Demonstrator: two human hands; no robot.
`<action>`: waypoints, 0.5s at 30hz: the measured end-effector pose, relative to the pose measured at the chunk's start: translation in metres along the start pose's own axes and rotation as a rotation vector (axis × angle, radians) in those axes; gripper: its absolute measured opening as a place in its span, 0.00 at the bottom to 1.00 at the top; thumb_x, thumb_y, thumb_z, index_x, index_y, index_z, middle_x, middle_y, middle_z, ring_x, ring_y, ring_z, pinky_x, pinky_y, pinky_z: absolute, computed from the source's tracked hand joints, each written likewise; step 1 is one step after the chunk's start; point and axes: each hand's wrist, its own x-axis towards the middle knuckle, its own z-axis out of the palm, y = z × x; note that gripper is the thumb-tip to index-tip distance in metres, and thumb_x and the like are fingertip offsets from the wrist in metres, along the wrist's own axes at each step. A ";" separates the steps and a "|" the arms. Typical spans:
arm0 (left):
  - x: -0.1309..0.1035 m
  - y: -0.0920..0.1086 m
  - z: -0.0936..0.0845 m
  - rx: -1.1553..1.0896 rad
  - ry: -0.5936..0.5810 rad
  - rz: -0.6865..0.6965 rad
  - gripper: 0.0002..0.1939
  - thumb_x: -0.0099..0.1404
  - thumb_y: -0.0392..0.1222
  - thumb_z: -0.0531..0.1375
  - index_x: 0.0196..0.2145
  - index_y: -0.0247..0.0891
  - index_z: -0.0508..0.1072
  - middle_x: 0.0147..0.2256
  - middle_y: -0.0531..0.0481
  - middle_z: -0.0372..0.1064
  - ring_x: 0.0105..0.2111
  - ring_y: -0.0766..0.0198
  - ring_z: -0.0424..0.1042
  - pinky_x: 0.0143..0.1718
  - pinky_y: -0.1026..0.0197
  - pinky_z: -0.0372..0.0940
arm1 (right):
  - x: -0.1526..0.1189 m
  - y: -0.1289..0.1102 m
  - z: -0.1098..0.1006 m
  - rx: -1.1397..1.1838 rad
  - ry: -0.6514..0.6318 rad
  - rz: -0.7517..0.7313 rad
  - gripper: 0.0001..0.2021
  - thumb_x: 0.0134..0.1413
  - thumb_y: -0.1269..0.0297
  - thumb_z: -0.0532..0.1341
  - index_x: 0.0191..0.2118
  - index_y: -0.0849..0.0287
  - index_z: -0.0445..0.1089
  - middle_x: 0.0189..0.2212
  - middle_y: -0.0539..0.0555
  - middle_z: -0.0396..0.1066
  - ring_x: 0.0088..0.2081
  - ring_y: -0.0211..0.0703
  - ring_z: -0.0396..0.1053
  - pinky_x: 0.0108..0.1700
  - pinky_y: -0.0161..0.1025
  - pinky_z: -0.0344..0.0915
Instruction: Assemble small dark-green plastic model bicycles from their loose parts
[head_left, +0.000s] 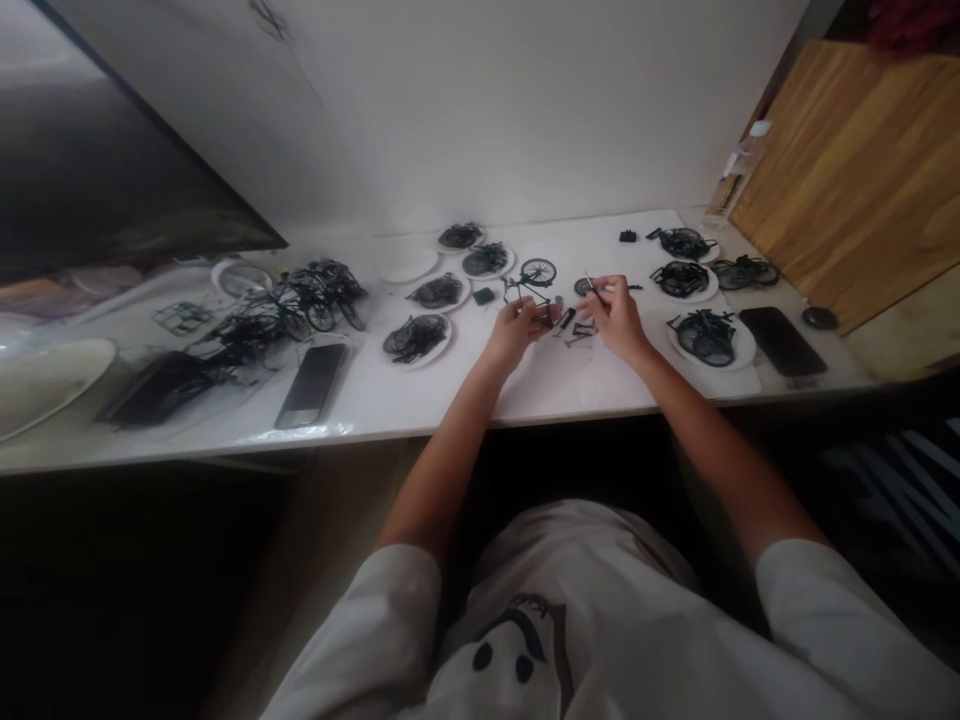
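My left hand point(513, 334) is closed on a dark miniature bicycle frame point(517, 287) with a spoked wheel point(538, 271) at its far end. To the right, my right hand point(619, 318) pinches a slim, dark, pen-like tool point(593, 287); its exact kind is too small to make out. A small round wheel-like part point(582, 287) shows just left of that hand's fingers. On the white table between and below both hands lie several small loose parts point(579, 333), dark and grey. A small dark green block point(484, 296) is left of the bicycle.
White plates of black bicycle parts stand left point(448, 345) and right point(750, 345). Several assembled miniature bicycles point(322, 290) cluster at left. Phones lie left point(311, 385) and right point(782, 340). A clear bottle point(742, 165) stands by a wooden board point(862, 170). The wall point(487, 110) closes the back.
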 end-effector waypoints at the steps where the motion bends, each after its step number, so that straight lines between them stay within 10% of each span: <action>1: -0.001 -0.002 0.001 -0.015 -0.014 -0.012 0.07 0.80 0.44 0.61 0.47 0.38 0.68 0.48 0.37 0.85 0.48 0.58 0.86 0.60 0.53 0.74 | -0.002 -0.003 0.001 0.062 0.005 0.010 0.30 0.66 0.28 0.61 0.55 0.51 0.69 0.45 0.58 0.85 0.40 0.50 0.84 0.33 0.41 0.79; 15: -0.003 -0.014 0.003 -0.007 -0.072 -0.070 0.13 0.76 0.41 0.66 0.55 0.34 0.77 0.57 0.32 0.82 0.50 0.56 0.85 0.59 0.53 0.74 | -0.010 -0.023 -0.003 0.099 0.033 0.093 0.28 0.55 0.33 0.73 0.42 0.57 0.81 0.34 0.58 0.84 0.36 0.52 0.83 0.30 0.42 0.76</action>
